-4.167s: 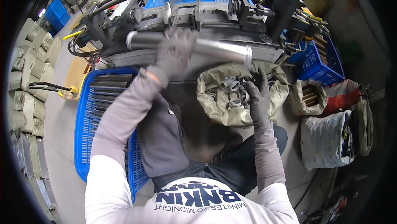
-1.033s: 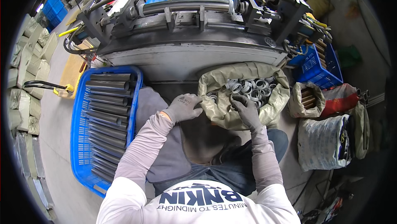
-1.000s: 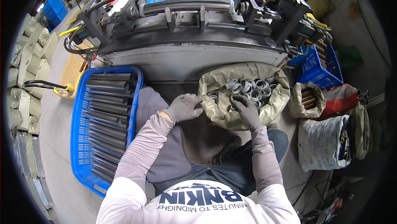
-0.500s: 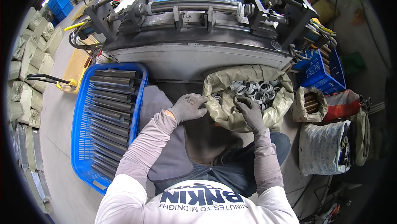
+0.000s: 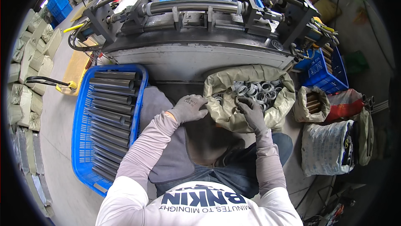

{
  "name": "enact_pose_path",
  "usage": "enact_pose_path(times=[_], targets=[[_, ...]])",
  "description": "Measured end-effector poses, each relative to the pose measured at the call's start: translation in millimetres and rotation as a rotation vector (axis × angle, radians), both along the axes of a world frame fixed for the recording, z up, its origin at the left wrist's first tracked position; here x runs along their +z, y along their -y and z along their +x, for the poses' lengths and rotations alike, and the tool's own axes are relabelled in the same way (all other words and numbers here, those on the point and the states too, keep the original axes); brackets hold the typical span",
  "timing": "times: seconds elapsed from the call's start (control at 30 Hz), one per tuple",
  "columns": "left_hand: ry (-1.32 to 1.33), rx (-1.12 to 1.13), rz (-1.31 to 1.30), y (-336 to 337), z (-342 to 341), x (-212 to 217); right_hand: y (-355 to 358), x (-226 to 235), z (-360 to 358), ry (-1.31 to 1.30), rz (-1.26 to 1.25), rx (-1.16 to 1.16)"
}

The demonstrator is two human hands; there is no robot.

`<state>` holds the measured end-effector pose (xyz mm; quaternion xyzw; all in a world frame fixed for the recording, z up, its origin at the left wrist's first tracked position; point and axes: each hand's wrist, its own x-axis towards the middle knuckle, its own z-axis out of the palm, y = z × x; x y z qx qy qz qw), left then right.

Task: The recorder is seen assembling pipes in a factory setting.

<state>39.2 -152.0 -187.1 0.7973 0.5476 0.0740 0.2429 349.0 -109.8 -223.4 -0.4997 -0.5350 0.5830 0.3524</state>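
Observation:
My left hand (image 5: 189,108), in a grey glove, is closed at the left rim of a pale green woven sack (image 5: 221,78), its fingertips against the fabric. Inside the sack lie many grey-white rings (image 5: 264,91). Over the sack's front part is my right hand (image 5: 252,115), also gloved, with fingers and thumb curled together beside the rings. Whatever it may hold is too small or hidden to make out. Left of my knees stands a blue plastic basket (image 5: 144,73) with dark metal tubes (image 5: 109,101) stacked crosswise.
Ahead stands a machine (image 5: 196,38) bearing a shiny horizontal tube (image 5: 196,5) with a pale ring near each end. At right are a blue crate (image 5: 319,73), a small sack of brown tubes (image 5: 312,103) and a white package (image 5: 326,148). Wrapped bundles (image 5: 31,75) line the left side.
The view has shifted very slightly. Both hands keep nearly the same place and shape at the sack.

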Motion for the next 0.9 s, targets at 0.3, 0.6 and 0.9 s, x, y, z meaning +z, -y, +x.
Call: enact_pose_path(times=[0.3,0.6,0.9], targets=[[0.002,0.009,0.0,1.3,0.0,1.7,-0.4,-4.1,1.8,-0.006,-0.001,0.006],[-0.014,0.017,-0.046,0.2,1.6,6.5,-0.3,-6.1,2.3,0.003,0.017,-0.004],[0.081,0.083,0.209,-18.7,-4.4,26.5,3.4,11.2,0.5,-0.014,-0.003,-0.006]])
